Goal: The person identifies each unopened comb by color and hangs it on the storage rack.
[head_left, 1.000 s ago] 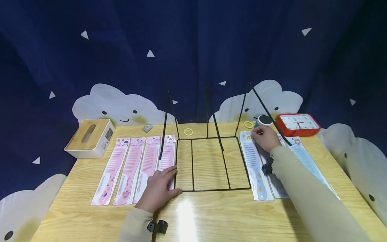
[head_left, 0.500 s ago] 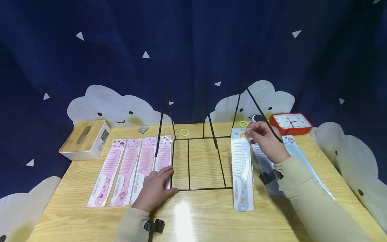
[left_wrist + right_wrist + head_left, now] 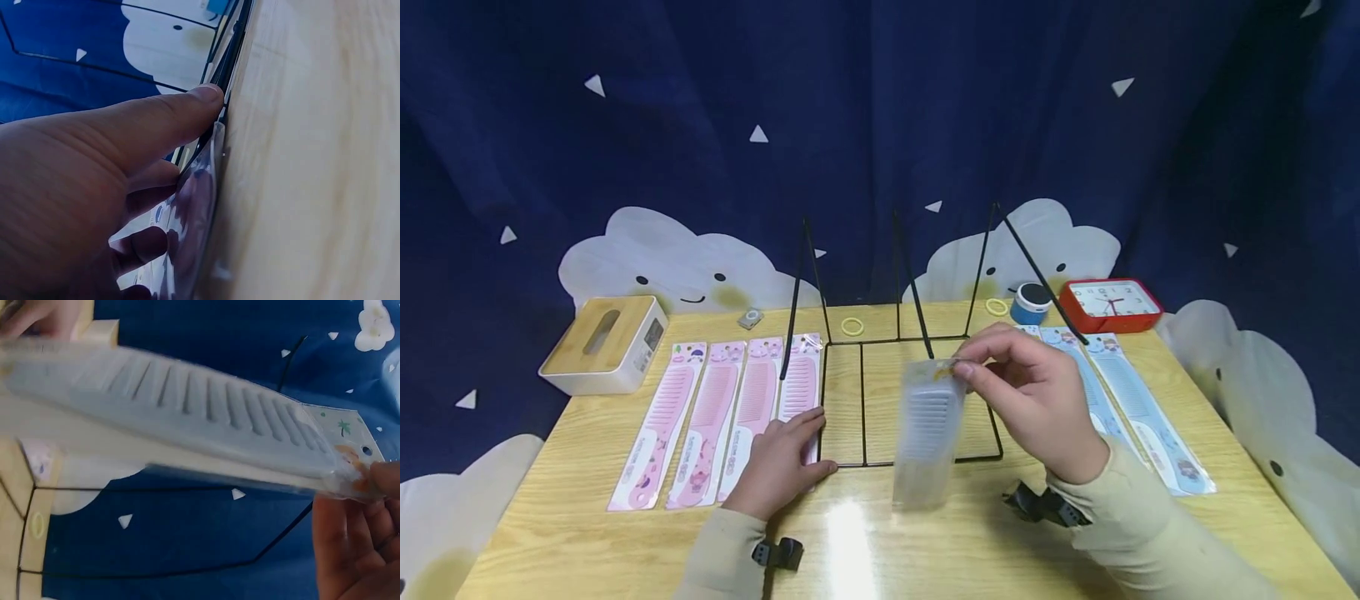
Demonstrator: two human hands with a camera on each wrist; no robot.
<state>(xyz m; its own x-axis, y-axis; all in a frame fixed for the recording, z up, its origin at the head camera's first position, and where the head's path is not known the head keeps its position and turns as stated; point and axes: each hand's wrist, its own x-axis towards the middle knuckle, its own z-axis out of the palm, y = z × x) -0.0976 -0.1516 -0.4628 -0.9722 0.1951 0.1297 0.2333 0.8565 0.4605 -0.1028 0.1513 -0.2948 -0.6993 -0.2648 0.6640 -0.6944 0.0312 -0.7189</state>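
Note:
My right hand [image 3: 1030,396] pinches the printed top of a packaged pale-blue comb [image 3: 929,425] between thumb and fingers. The comb hangs blurred above the black wire rack [image 3: 863,408]. In the right wrist view its wide teeth and the package's hang hole show, with my right hand [image 3: 359,544] at that end. My left hand [image 3: 781,462] rests at the rack's near left corner, over the lower part of a packaged pink comb [image 3: 800,383]. The left wrist view has the left thumb [image 3: 181,112] against the black wire, beside a clear plastic package [image 3: 194,219].
Several packaged pink combs [image 3: 713,400] lie in a row on the left, and blue ones [image 3: 1135,396] on the right. Behind are a tissue box [image 3: 606,346], yellow rings [image 3: 852,327], a blue-and-white cylinder [image 3: 1031,307] and a red clock [image 3: 1110,305]. Prongs [image 3: 1037,267] rise from the rack.
My right hand has lifted the pale-blue comb from the right-hand row and carried it left, over the rack. The left hand stays at the rack's corner.

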